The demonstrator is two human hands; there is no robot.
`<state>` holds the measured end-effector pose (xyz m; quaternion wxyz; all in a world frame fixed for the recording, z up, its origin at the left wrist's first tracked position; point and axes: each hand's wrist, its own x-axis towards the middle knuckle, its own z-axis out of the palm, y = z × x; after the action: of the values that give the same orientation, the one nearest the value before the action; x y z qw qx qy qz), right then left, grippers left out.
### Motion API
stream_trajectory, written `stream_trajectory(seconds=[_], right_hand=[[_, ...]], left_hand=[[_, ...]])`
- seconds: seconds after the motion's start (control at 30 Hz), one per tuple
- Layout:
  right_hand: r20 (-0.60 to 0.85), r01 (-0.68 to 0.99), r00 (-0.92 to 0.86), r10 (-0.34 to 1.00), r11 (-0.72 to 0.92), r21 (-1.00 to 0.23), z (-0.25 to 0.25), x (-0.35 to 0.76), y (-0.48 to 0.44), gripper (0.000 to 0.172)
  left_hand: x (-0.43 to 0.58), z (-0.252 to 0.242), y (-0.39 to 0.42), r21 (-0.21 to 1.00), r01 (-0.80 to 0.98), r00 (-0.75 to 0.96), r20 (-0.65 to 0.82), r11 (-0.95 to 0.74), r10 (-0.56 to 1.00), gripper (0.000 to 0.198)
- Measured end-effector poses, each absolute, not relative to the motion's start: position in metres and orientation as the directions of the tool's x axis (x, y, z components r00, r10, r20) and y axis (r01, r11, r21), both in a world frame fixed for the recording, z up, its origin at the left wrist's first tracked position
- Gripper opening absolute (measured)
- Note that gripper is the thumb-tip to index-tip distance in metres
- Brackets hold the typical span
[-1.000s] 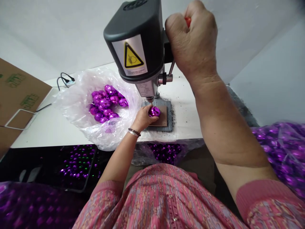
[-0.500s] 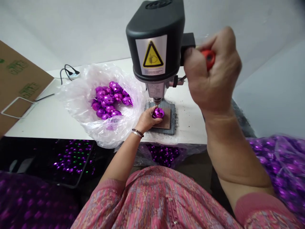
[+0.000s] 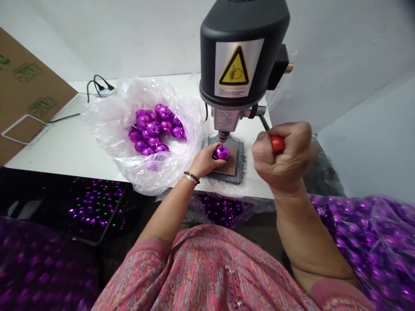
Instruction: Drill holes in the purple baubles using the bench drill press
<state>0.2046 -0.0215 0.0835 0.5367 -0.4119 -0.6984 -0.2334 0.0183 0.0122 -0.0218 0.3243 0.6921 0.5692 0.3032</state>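
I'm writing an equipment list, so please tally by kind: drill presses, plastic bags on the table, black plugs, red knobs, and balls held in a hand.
Drill press: 1
Plastic bag: 1
Black plugs: 2
Red knob: 1
Held purple ball: 1
Total: 6

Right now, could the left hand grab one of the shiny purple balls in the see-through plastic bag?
Probably not without letting go first: the left hand is holding a shiny purple faceted ball under the black drill press. Otherwise, the way looks fairly free: the bag sits open beside it, many balls uncovered.
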Motion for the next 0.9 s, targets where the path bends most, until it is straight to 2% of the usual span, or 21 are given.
stream_trajectory(seconds=[0.13,0.3,0.47,0.9], right_hand=[[0.946,0.832,-0.091,0.312,0.546,-0.1,0.077,0.203,-0.023,0.003],[0.949,0.833,-0.075,0.307,0.543,-0.11,0.069,0.201,-0.023,0.006],[0.967,0.843,-0.041,0.251,0.529,-0.101,0.061,0.198,-0.019,0.008],[0.976,0.762,0.068,0.209,0.62,-0.186,0.049,0.188,-0.017,0.004]], left_hand=[[0.019,-0.022,0.011,0.798,0.588,0.167,0.037,-0.13,0.985,0.06],[0.019,-0.02,0.01,0.781,0.616,0.133,0.026,-0.103,0.991,0.067],[0.019,-0.019,0.009,0.772,0.626,0.148,0.014,-0.105,0.989,0.066],[0.018,-0.014,0.006,0.78,0.615,0.158,0.026,-0.119,0.987,0.06]])
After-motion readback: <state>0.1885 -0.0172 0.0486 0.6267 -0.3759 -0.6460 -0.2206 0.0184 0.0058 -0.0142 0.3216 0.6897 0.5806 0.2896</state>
